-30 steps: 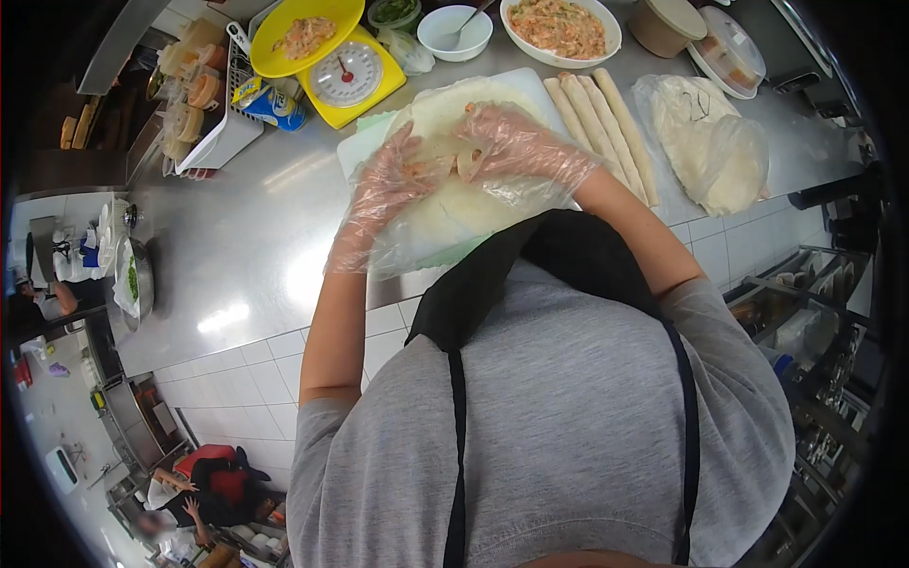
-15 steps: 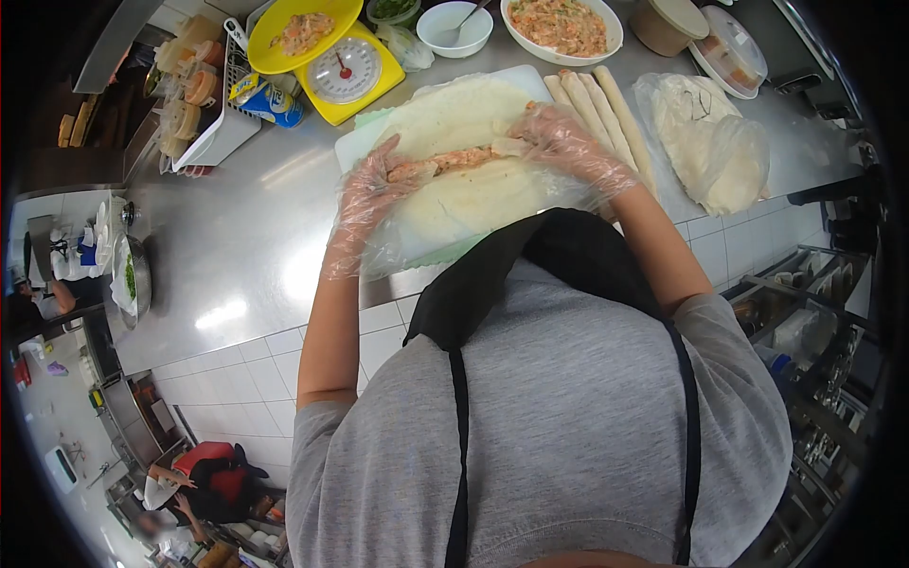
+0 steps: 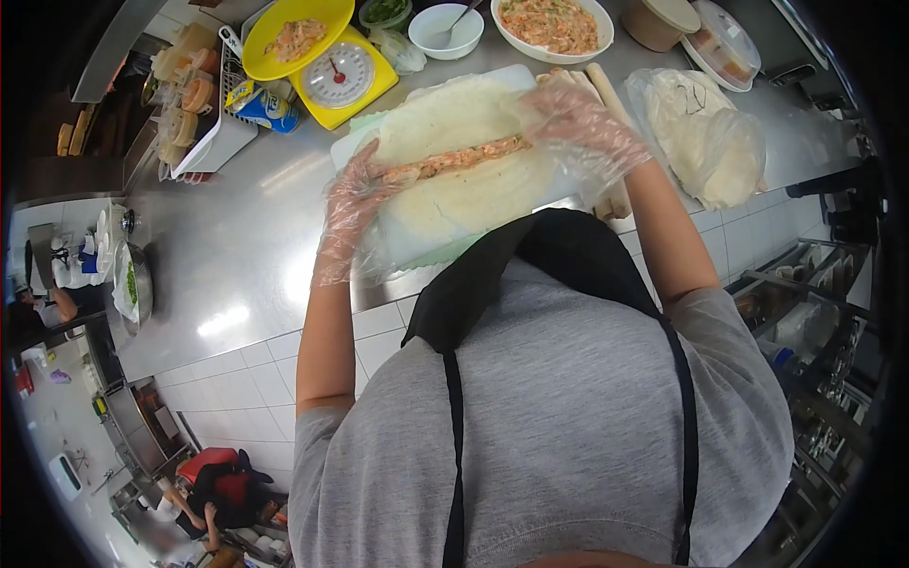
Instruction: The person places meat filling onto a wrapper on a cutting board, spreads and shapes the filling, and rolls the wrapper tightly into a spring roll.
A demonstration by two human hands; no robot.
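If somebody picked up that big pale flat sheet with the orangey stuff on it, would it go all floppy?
Probably, yes: the sheet looks thin and soft, lying flat with a wavy edge. It might tear if tugged. The filling looks moist and lumpy and isn't wrapped up, so bits could slide off if it tips.

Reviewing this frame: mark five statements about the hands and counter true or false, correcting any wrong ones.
1. The left hand is near one end of the filling strip. True.
2. The yellow plate sits on the cutting board. False: it sits on the scale.
3. Both hands wear clear plastic gloves. True.
4. The pale sheet completely hides the filling strip. False: it lies exposed between the hands.
5. The right hand holds a knife. False: no knife shows there.
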